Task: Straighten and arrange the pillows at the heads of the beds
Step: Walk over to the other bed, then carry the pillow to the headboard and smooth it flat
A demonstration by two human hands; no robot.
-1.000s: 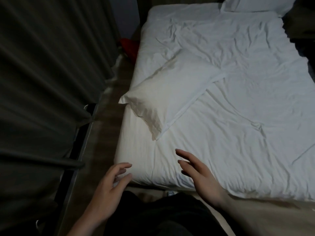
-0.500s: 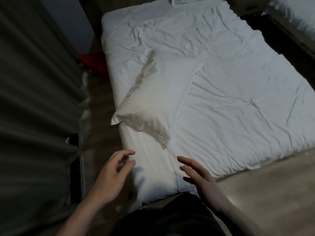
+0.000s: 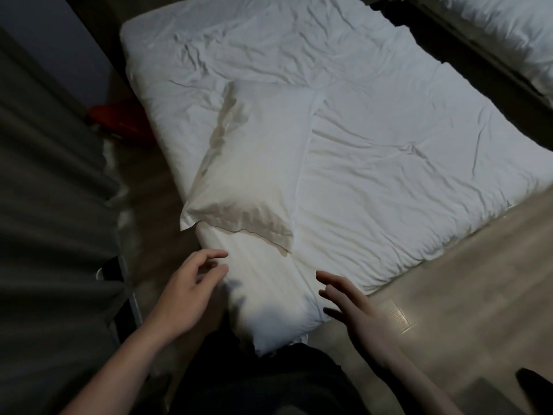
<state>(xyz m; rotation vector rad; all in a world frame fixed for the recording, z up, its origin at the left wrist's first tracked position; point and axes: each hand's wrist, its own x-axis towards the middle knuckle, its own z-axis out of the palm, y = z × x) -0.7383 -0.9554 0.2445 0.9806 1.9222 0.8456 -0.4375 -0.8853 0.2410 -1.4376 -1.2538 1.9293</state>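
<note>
While plump pillow (image 3: 254, 163) lies askew on creased sheet (image 3: 389, 175) — left hand (image 3: 185, 295), right hand (image 3: 359, 313) grip slack, empty.

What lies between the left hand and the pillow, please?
In the head view, only a bare strip of white bedding separates the left hand from the pillow; nothing else sits there.

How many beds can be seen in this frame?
2. One bed fills the middle, with a pillow lying askew near its left edge. A second bed shows only partly at the top right corner.
</note>
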